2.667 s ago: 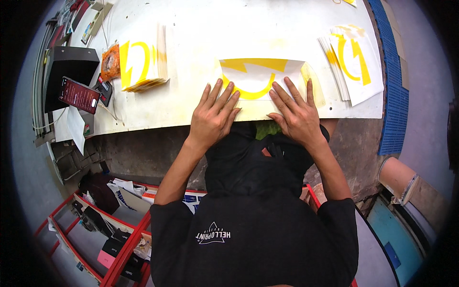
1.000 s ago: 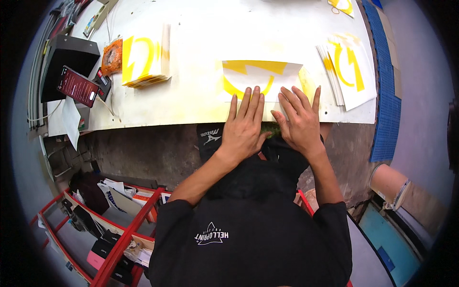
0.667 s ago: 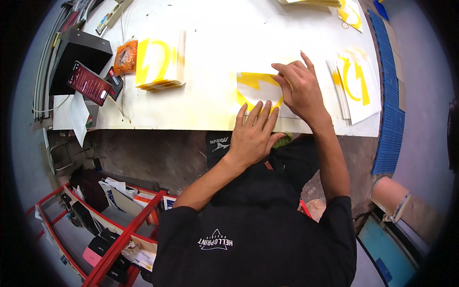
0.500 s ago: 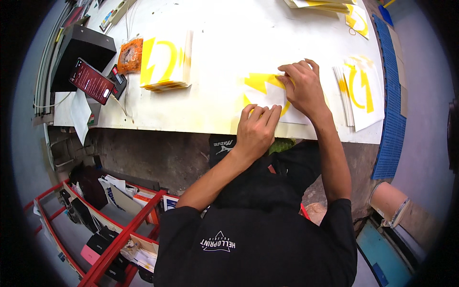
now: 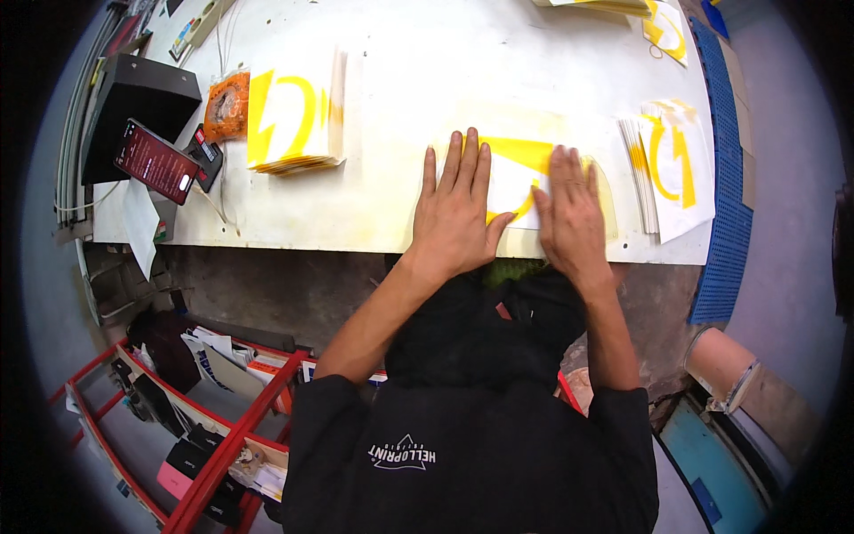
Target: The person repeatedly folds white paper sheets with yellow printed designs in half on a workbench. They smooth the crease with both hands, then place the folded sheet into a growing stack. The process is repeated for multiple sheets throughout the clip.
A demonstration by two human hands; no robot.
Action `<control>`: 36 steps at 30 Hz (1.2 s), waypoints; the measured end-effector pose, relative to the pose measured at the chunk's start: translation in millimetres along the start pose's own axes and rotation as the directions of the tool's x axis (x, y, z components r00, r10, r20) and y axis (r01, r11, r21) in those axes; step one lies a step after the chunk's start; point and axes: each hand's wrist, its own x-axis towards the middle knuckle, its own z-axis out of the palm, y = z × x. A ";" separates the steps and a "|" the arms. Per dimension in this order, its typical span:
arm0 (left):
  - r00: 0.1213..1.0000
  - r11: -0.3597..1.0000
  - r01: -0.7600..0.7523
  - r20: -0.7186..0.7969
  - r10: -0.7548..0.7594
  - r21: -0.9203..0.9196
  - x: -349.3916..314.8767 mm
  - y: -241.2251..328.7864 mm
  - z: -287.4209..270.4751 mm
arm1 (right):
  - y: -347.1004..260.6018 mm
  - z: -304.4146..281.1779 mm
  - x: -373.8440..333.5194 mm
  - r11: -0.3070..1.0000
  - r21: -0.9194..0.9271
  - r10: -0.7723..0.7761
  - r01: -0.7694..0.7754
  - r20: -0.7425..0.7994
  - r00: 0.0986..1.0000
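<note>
A white sheet with a yellow cut-out shape [image 5: 519, 169] lies near the front edge of the white worktable [image 5: 400, 89]. My left hand [image 5: 455, 209] lies flat on its left part, fingers spread and pointing away from me. My right hand [image 5: 569, 214] presses flat on its right part, beside the left hand. Neither hand grips anything.
A stack of similar yellow-and-white sheets [image 5: 296, 120] sits at the left, another stack [image 5: 669, 167] at the right. A phone [image 5: 157, 162], a black box [image 5: 133, 102] and an orange packet [image 5: 227, 105] are at the table's left end. A red rack [image 5: 205, 418] stands below.
Half a second ago my right hand was pinching the sheet's upper edge and my left was curled on its corner. Both hands now lie flat and spread on the sheet.
</note>
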 end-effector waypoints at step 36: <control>0.975 0.950 0.215 -0.105 -0.196 0.226 -5.5 27.9 0.4 | 21.5 -31.9 -41.4 0.914 0.316 0.377 -0.256 -0.421 0.825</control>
